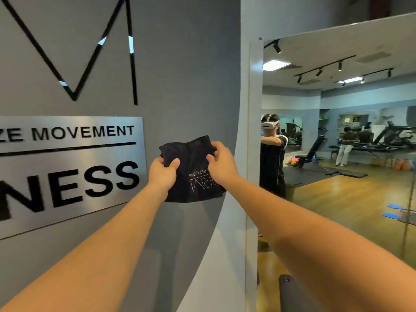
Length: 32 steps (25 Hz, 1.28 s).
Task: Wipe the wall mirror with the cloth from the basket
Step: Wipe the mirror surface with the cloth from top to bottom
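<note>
A black cloth (191,172) with white lettering hangs in front of me at arm's length, before the grey wall. My left hand (162,174) grips its upper left edge. My right hand (221,164) grips its upper right edge. The cloth is folded or bunched between the two hands. The wall mirror (351,199) fills the right side, set in a pale frame, and lies to the right of the cloth, apart from it. It reflects a person with a headset and outstretched arms. No basket shows.
A brushed metal sign (67,176) with black letters hangs on the grey wall (191,75) at left. A dark rounded object (290,293) sits at the bottom near the mirror frame. The mirror reflects a gym room with benches, a wooden floor and other people.
</note>
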{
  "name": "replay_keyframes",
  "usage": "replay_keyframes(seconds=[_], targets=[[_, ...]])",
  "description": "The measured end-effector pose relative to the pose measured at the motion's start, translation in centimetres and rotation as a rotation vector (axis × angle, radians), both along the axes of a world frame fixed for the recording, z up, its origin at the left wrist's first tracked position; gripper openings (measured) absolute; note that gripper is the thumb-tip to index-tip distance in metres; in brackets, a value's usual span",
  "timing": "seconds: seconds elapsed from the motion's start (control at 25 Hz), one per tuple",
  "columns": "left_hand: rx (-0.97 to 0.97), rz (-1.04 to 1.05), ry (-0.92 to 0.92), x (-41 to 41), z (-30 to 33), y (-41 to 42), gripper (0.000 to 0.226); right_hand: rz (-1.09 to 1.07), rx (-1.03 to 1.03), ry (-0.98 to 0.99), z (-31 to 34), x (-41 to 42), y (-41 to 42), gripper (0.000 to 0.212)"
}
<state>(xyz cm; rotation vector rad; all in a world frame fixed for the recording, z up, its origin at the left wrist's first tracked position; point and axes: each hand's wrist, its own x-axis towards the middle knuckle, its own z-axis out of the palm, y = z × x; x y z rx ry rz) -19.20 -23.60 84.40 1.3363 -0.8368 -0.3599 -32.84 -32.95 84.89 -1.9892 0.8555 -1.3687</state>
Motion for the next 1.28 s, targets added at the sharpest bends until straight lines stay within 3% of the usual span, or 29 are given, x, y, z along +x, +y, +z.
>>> replay_keyframes(seconds=[0.32,0.52,0.88,1.28], targets=[[-0.096,-0.237,-0.028,-17.7,2.6,-17.4,0.028,-0.25,-0.092,-0.006,3.4,-19.6,-14.0,0.032],[-0.075,-0.264,-0.061,-23.6,2.9,-26.8,0.034,-0.271,-0.075,-0.029,3.0,-25.8,-22.5,0.032],[-0.098,-0.261,-0.131,-21.3,4.1,-45.2,0.025,-0.344,-0.158,-0.084,3.5,-23.2,-39.6,0.018],[-0.247,-0.277,-0.222,-13.6,12.9,-63.8,0.034,-0.473,-0.344,-0.132,12.8,-15.3,-56.4,0.025]])
